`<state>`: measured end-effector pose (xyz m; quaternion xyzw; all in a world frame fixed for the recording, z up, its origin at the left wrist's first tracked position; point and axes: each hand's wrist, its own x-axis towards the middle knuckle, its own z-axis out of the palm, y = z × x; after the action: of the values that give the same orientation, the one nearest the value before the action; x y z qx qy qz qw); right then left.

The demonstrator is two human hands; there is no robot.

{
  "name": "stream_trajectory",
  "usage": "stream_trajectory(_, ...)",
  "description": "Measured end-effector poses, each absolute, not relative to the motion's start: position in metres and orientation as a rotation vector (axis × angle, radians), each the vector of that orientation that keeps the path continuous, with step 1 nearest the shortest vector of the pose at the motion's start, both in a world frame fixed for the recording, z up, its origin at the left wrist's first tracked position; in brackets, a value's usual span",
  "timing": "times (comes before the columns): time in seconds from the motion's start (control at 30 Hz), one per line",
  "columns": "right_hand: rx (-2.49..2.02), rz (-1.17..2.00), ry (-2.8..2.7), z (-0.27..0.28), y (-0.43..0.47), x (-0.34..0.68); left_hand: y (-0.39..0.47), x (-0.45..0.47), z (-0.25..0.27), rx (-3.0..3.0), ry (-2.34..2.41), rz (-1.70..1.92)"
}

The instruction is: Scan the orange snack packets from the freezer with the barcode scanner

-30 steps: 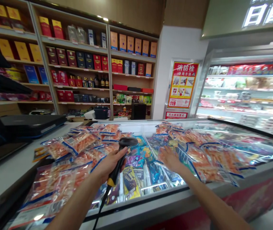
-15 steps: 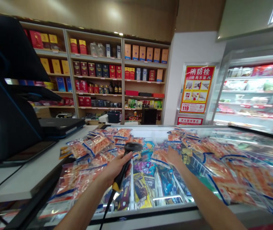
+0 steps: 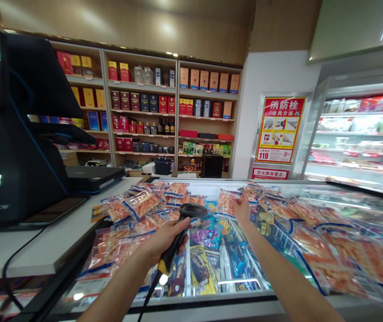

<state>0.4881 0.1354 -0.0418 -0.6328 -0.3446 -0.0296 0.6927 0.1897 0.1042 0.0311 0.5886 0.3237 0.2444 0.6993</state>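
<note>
My left hand [image 3: 167,236] is wrapped round the handle of a black handheld barcode scanner [image 3: 193,209], its cable hanging down toward me. The scanner's head points forward over the glass-topped freezer [image 3: 245,295]. To its right, my right hand [image 3: 243,211] grips the right edge of a clear packet [image 3: 226,202] of orange, strip-like food with a blue border. This packet is raised and faces me. Similar packets lie in a pile on the left [image 3: 142,202] and another on the right [image 3: 335,268]. Wrapped ice creams [image 3: 202,268] show in wire baskets below.
On the left, a white counter [image 3: 20,250] carries a black checkout terminal [image 3: 40,147] and a black flat box [image 3: 92,178]. Shelves of boxed bottles [image 3: 134,102] stand behind. A lit refrigerated display [image 3: 362,138] is at right.
My right hand has lifted a packet up off the freezer, tilting it upright toward me. The scanner stays in my left hand. The view has shifted slightly.
</note>
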Motion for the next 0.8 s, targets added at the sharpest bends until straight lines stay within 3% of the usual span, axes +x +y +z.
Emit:
stream_trajectory(0.4, -1.358, 0.019, -0.821, -0.025, 0.143, 0.465, 0.104, 0.184, 0.034, 1.312, 0.734, 0.618)
stream_trajectory(0.8, -1.164, 0.351, -0.997, -0.026, 0.194, 0.34, 0.124, 0.099, 0.043, 1.212, 1.04, 0.987)
